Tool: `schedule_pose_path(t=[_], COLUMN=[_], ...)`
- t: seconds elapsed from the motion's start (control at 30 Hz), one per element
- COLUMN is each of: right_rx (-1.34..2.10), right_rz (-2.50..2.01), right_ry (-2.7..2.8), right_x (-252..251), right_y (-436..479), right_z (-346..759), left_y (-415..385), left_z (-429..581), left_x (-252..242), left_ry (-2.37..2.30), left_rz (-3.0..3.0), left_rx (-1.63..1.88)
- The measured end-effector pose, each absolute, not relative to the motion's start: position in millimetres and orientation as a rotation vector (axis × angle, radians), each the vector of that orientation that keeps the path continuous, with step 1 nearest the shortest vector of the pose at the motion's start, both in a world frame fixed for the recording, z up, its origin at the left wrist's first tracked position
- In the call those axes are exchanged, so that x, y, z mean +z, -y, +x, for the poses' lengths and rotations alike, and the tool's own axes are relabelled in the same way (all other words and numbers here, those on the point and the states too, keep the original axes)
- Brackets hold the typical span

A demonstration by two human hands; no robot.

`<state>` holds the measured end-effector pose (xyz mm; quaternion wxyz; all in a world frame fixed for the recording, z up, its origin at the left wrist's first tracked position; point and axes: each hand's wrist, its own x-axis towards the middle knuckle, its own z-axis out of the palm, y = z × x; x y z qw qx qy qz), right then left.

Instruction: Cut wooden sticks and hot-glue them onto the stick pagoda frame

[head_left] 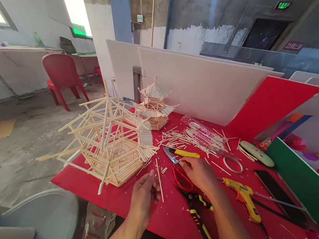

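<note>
My left hand is low over the red tabletop, fingers curled towards the thumb; whatever they may hold is hidden. Beside it lies a thin wooden stick. My right hand closes its fingers at the pivot of the red-handled scissors, whose blades point up and left. A yellow utility knife lies just beyond the blades. Below my right forearm are black-and-yellow pliers. To the left stands a stick-built pavilion frame, its open beams rising over a layered base and one slatted roof section.
A smaller stick pagoda stands behind. Loose sticks and a plastic bag lie at the back. On the right are a tape roll, a yellow glue gun, a phone and a green board. White panels line the back.
</note>
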<state>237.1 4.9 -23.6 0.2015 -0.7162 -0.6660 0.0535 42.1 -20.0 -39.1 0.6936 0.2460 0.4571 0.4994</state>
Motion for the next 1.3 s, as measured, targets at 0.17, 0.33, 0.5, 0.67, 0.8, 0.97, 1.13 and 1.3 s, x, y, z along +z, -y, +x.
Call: schedule_pose_path(t=[0.17,0.33,0.5,0.67,0.8,0.97,1.13,1.3], right_rx=[0.257,0.388,0.395,0.490,0.556,0.752,1.106,1.263], right_rz=[-1.919,-1.813,-1.872,-1.894,-1.923,-1.901,-1.762,-1.801], right_ry=[2.013,2.125,2.111,2.097,2.013,1.757,1.512,1.356], right_x=[-10,-15,-22,-31,-47,-55,-47,-50], right_y=[-16,-28,-47,-35,-18,-18,-2,-11], right_z=[223,186,177,174,162,163,169,176], left_y=[21,24,28,29,28,28,27,44], left_z=[37,33,27,18,17,22,27,30], left_x=[-49,-60,-59,-62,-72,-67,-54,-47], left_ry=[-1.120,-1.144,-1.156,-1.192,-1.216,-1.223,-0.963,-0.886], left_rz=[0.632,0.654,0.726,1.035,1.020,0.946,0.544,0.498], left_rx=[1.173,1.147,1.047,1.035,1.001,0.918,0.820,0.777])
